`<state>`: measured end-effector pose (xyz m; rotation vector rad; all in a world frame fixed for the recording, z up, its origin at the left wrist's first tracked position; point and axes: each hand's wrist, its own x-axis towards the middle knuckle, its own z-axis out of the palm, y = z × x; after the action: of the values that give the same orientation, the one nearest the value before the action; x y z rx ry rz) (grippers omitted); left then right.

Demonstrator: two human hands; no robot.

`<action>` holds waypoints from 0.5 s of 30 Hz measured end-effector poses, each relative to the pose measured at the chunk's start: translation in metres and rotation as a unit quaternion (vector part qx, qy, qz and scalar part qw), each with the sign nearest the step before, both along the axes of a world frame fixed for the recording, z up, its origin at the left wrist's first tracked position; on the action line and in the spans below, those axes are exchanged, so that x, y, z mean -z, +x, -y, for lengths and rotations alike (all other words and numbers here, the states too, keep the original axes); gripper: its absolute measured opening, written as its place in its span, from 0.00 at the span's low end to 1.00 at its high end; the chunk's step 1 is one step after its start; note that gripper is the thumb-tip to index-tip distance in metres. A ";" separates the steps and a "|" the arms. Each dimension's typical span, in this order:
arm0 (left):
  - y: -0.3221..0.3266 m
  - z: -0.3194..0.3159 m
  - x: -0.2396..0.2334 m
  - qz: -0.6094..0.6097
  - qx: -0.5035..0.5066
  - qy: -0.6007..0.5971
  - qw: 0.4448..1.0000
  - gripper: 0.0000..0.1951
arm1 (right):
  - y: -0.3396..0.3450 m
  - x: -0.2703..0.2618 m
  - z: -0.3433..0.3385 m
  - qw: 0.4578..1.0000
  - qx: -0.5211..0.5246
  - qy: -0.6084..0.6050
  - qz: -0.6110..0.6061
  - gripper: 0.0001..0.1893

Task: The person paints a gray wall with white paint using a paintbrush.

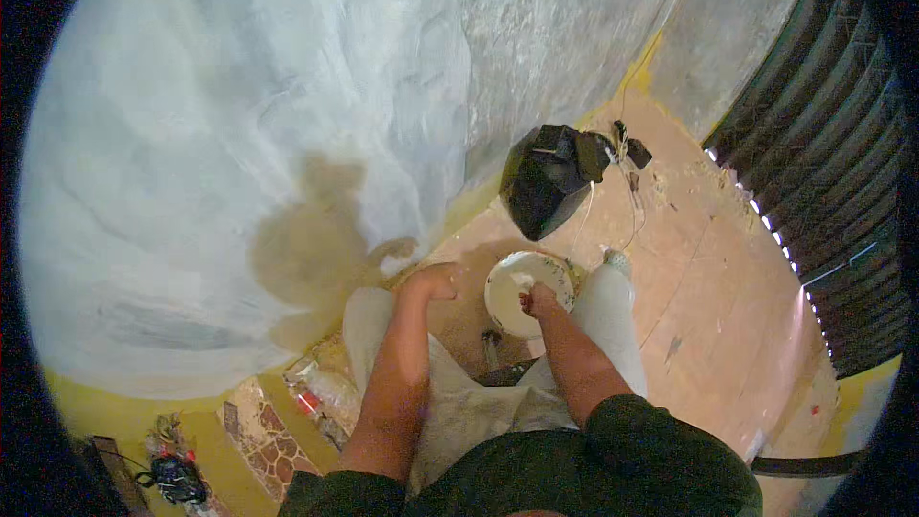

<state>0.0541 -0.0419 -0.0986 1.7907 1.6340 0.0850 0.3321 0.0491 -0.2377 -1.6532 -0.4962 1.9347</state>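
Note:
A round white bucket (494, 280) stands on the floor between my knees, with off-white paste or paint inside and smears on its rim. My right hand (540, 299) is closed in a fist over the bucket's opening. A white-coated tool or blade (522, 278) seems to stick out past the fingers; its handle is hidden. My left hand (434, 281) hangs beside my left knee, left of the bucket, with nothing visible in it. In front of me rises a wall (215, 86) with a white coat, its right portion (553, 36) greyer.
A black bag-like bundle (542, 179) sits beyond the bucket at the wall's foot, with cables (635, 201) beside it. A dark corrugated shutter (804, 136) curves along the right. Tiled step (269, 438), clutter (316, 402) and a dark bag (176, 477) lie at lower left.

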 end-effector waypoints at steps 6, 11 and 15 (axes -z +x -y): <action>0.012 0.028 -0.030 -0.015 0.004 0.007 1.000 0.30 | 0.004 -0.024 0.018 0.984 0.033 -0.114 -0.136 0.15; 0.008 0.033 -0.012 -0.006 -0.021 0.022 1.000 0.27 | 0.017 -0.028 0.002 0.973 -0.062 -0.084 -0.208 0.14; 0.016 0.039 -0.026 0.016 -0.131 -0.010 0.991 0.26 | 0.030 -0.038 0.003 0.951 -0.062 -0.146 -0.266 0.19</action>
<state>0.0703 -0.0810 -0.0731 1.5421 1.8318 0.2148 0.3624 0.0458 -0.1993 -1.1927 -0.1029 2.5244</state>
